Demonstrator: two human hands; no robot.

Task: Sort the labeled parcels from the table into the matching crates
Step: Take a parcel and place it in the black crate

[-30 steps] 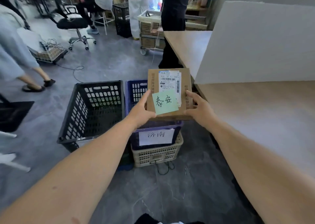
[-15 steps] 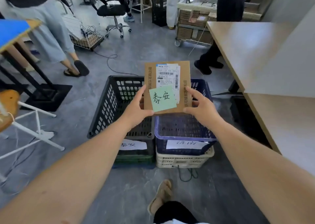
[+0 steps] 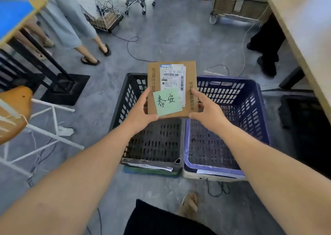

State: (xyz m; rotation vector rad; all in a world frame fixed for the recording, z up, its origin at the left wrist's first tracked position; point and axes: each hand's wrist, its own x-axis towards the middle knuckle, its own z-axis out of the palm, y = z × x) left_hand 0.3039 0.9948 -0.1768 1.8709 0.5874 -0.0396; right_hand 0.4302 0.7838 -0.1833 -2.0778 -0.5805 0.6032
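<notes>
The person holds a flat brown cardboard parcel (image 3: 172,84) with a white shipping label and a green handwritten note (image 3: 167,101). The left hand (image 3: 141,115) and right hand (image 3: 207,109) clamp its sides. It is above the black crate (image 3: 125,98), beside the blue crate (image 3: 250,98). Compared with a moment ago, it is more over the black one.

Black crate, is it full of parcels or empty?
Empty, as far as shows: the black crate has only its bare slotted floor in view. The held cardboard parcel hides its far part.

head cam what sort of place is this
Likely a parcel sorting workspace: a labelled parcel held over a black crate beside a blue crate, and a cart stacked with boxes behind.
</notes>
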